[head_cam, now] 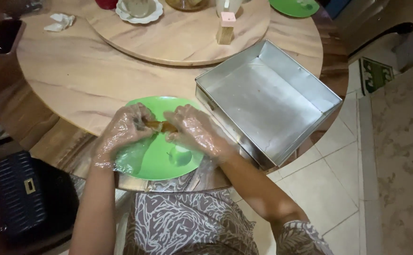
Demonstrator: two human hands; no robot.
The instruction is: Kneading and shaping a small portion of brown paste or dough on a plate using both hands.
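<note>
Over the green plate (157, 158), at the near edge of the round wooden counter (74, 75), both hands meet in thin clear plastic gloves. The left hand (121, 132) and the right hand (194, 132) each pinch one end of a small brown piece of food (161, 126), which hangs just above the plate between the fingertips. Both hands are closed narrowly on it; what the food is exactly, I cannot tell.

Just beside the plate, on the right, stands an empty square metal baking tin (268, 101), partly over the counter edge. Farther away lies a round wooden turntable (178, 35) with a small wooden block holder (226, 28), a white saucer (140, 12) and other dishes. A second green plate (293, 7) and a crumpled tissue (60, 21) are at the far side, and a dark handbag (24, 193) sits below on the left.

To do this handling well, I judge the grip should be light, with fingertips only, and kept over the plate so crumbs fall there.
</note>
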